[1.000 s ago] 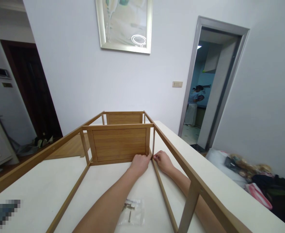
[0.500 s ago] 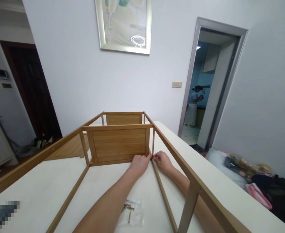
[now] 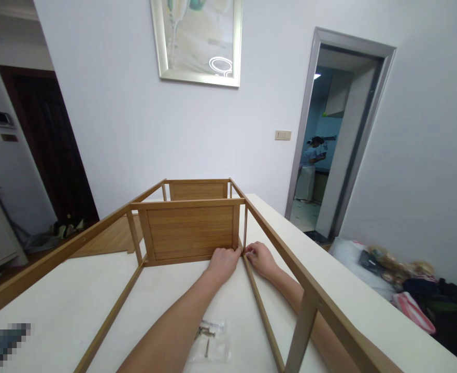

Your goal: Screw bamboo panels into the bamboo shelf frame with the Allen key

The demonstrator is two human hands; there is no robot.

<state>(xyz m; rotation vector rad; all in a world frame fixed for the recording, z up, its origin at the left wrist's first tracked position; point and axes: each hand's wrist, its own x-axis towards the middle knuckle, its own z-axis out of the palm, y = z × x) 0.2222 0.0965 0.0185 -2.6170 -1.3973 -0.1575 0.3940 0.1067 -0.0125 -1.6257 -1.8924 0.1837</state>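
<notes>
A brown wooden shelf frame point(image 3: 260, 305) lies on its side across a white table, with a wooden panel point(image 3: 189, 233) standing between its rails. At the panel's lower right corner my left hand point(image 3: 224, 263) is closed, its fingertips on the corner beside the rail. From the outer side of the same rail, my right hand point(image 3: 261, 259) reaches the joint with thumb and fingers pinched together. Whatever those fingers hold is too small or hidden to make out. Below my left forearm, a clear plastic bag point(image 3: 221, 351) lies on the table with several screws point(image 3: 206, 332) on it.
The white table point(image 3: 353, 298) runs to the wall. A second panel point(image 3: 199, 190) spans the frame's far end. At the left lies a flat wooden board point(image 3: 108, 237). Clothes and bags point(image 3: 418, 290) are heaped at the right. Beyond a doorway stands a person point(image 3: 309, 166).
Both hands stay at the same corner joint, with hardly any visible movement. The view shifts very slightly. In the doorway, the person's arms have moved a little.
</notes>
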